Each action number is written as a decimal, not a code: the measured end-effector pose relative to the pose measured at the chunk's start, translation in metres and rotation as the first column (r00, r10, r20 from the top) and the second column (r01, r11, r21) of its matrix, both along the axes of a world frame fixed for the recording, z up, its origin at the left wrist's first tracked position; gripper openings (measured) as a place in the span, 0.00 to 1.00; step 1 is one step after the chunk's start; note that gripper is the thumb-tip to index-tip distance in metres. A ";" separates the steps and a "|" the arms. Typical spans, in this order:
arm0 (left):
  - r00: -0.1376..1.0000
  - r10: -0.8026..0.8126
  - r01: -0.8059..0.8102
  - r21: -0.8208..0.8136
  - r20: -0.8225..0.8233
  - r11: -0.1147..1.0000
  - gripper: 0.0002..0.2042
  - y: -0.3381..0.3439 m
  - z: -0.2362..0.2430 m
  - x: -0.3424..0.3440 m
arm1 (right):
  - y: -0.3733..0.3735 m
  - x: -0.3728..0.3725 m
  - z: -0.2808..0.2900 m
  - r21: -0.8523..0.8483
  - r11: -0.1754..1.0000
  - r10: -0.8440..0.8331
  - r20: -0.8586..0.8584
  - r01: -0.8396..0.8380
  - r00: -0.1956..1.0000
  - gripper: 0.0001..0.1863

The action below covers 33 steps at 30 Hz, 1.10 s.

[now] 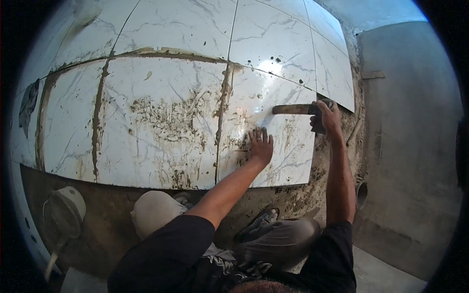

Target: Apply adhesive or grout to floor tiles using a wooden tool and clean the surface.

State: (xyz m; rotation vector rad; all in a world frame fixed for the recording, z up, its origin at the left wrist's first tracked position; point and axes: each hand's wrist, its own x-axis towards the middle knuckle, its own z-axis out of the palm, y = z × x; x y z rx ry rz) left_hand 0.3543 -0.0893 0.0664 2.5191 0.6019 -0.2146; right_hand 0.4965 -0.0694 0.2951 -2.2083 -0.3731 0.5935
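Note:
My left hand [260, 148] lies flat with fingers spread on a white, grey-veined floor tile [293, 156] smeared with mud-brown mortar. In my right hand [329, 117], at that tile's right edge, is what looks like a hammer [293, 109], gripped at its dark head end. Its brown wooden handle points left over the tile; whether the handle touches the surface I cannot tell. Left of this tile lies another large tile [151, 146] with thick mortar smears. Brown mortar fills the joint [223, 97] between the two.
More veined tiles [181, 29] extend beyond and to the left, with a dark rag [29, 107] on the left ones. A pale bucket [71, 210] stands at lower left. Along the right are a rough dirt strip, a pipe end [361, 194] and a grey wall [415, 136].

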 end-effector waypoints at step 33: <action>0.767 0.640 -0.642 -0.041 -0.052 0.766 0.46 0.179 -0.009 -0.067 | -0.024 0.034 -0.006 0.182 0.961 0.209 0.021 -0.209 0.978 0.15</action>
